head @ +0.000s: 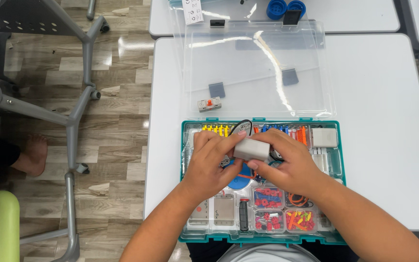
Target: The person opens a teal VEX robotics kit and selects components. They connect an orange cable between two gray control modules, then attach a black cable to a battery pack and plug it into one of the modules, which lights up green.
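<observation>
Both my hands hold a white rectangular block (251, 148) over the middle of a teal parts tray (341, 167). My left hand (209, 162) grips the block's left end, and a black cable (242, 125) loops up behind it. My right hand (288, 162) pinches the block's right end from the front. The tray holds yellow, blue and orange pieces along its far row, a blue round part (240, 183) under my hands, and small red and orange parts in near compartments.
The tray's clear lid (258, 73) lies open flat on the white table (389, 121) behind it, with a small grey block with an orange button (209, 103) on it. Blue wheels (285, 8) sit at the far edge. A person's bare foot (34, 154) rests on the wooden floor at left.
</observation>
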